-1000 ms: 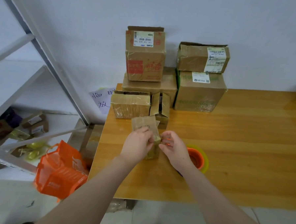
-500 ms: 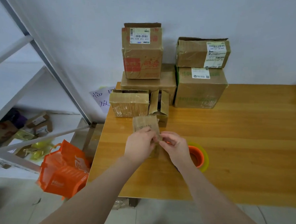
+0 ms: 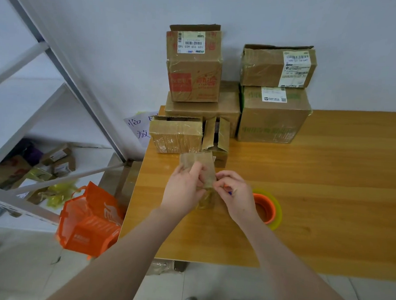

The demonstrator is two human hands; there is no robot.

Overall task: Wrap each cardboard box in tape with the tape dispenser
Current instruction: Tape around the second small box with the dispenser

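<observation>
A small brown cardboard box [image 3: 199, 165] stands on the wooden table [image 3: 317, 179], between my two hands. My left hand [image 3: 184, 190] grips its left side, fingers curled over the front. My right hand [image 3: 232, 194] pinches at the box's right edge, and a small orange and blue object shows under its fingers. The tape roll [image 3: 267, 208], orange core with a yellow-green rim, lies flat on the table just right of my right wrist. The lower part of the box is hidden by my hands.
Several taped cardboard boxes [image 3: 272, 114] are stacked against the wall at the table's back. An orange basket [image 3: 87, 222] sits on the floor at the left, by a white metal shelf [image 3: 34, 109] holding small items. The table's right half is bare wood.
My hands stay on the small box. My right hand has shifted closer to the box's right edge, and the view has tilted slightly.
</observation>
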